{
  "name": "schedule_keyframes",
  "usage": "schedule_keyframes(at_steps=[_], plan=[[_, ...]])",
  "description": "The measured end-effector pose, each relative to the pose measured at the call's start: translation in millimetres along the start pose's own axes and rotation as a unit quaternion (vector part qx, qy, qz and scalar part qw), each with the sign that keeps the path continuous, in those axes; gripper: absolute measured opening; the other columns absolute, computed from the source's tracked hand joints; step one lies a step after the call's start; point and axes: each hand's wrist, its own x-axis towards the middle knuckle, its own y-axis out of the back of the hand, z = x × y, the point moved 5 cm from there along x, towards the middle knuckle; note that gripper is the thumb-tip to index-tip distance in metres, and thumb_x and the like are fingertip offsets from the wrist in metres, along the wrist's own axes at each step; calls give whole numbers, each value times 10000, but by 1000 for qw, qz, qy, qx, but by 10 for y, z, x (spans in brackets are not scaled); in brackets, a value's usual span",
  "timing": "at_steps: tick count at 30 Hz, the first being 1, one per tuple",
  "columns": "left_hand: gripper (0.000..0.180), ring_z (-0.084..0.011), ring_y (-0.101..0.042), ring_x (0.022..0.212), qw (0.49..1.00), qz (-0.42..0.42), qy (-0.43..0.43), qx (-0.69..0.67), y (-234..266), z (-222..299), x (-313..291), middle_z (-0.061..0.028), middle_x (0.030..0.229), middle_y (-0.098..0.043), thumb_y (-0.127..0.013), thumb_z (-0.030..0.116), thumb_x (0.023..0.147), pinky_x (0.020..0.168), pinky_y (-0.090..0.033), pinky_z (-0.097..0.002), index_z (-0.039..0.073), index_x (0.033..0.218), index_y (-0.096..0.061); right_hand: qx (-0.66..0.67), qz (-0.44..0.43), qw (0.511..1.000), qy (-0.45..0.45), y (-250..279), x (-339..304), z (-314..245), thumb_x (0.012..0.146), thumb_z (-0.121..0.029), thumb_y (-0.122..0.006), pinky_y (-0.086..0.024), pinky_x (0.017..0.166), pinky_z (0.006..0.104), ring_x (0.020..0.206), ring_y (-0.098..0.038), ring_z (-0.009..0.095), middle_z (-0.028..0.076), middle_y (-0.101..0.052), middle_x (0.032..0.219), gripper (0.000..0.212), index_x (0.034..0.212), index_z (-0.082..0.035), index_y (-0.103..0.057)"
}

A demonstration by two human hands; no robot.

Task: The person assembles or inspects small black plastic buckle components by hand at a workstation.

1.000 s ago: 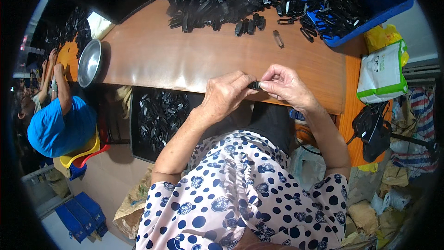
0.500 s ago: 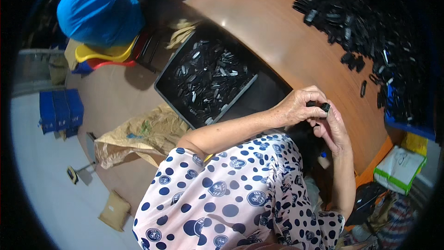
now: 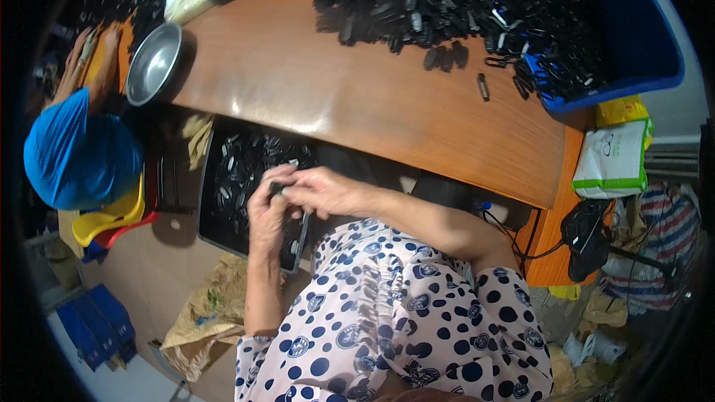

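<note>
Both my hands meet above a black bin [image 3: 202, 205] that holds many small black elongated pieces [image 3: 242, 156]. A small dark piece [image 3: 277, 188] is pinched between the fingertips, mostly covered by them, so its exact kind does not show. My left hand [image 3: 266, 208] comes up from below with its fingers bent round the piece. From the right, my right hand [image 3: 324, 191] reaches across with thumb and fingers closed on the same piece.
A large heap of black pieces [image 3: 417, 7] lies on the wooden table [image 3: 335, 97], spilling from a tipped blue bin [image 3: 640, 67]. A metal bowl [image 3: 154, 65] stands at the table's left end. Nearby sits a person in blue [image 3: 82, 149]. A brown sack [image 3: 208, 313] lies on the floor.
The view has turned to the right. My hands have moved from the table's front edge leftward to over the black bin, still closed together on a small dark piece.
</note>
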Motion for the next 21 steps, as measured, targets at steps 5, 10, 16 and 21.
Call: schedule_keyframes(at_steps=[5, 10, 16, 21], plan=[[373, -281, -566, 974, 780, 98, -239, 570, 210, 559, 130, -159, 1207, -527, -700, 267, 798, 843, -461, -385, 23, 1066, -612, -203, 200, 947, 149, 455, -427, -200, 846, -277, -672, -467, 650, 222, 745, -541, 101, 45, -567, 867, 502, 1225, -13, -475], [285, -290, -590, 942, 829, 5, -271, 489, -695, 680, 644, -137, 1017, -613, -691, 126, 786, 834, -452, -378, 60, 1056, -626, -358, 454, 810, 95, 1474, -1454, -269, 832, -228, -661, -492, 731, 378, 854, -610, 275, 184, -563, 1043, 439, 1175, -17, -484], [238, -337, -634, 747, 873, -164, -214, 406, -2200, 380, 1651, -185, 843, -635, -644, 159, 849, 682, -502, -385, -14, 1009, -617, -552, 550, 626, -21, 2366, -2068, -493, 821, -159, -659, -487, 741, 456, 951, -576, 390, 214, -551, 1016, 330, 1039, 7, -476], [255, -372, -625, 813, 799, -199, -245, 511, -2633, 106, 2143, -194, 877, -632, -675, 201, 816, 700, -494, -421, -15, 933, -604, -551, 509, 661, -15, 2704, -2036, -470, 802, -85, -645, -490, 756, 468, 920, -590, 406, 212, -581, 966, 277, 996, -1, -466]])
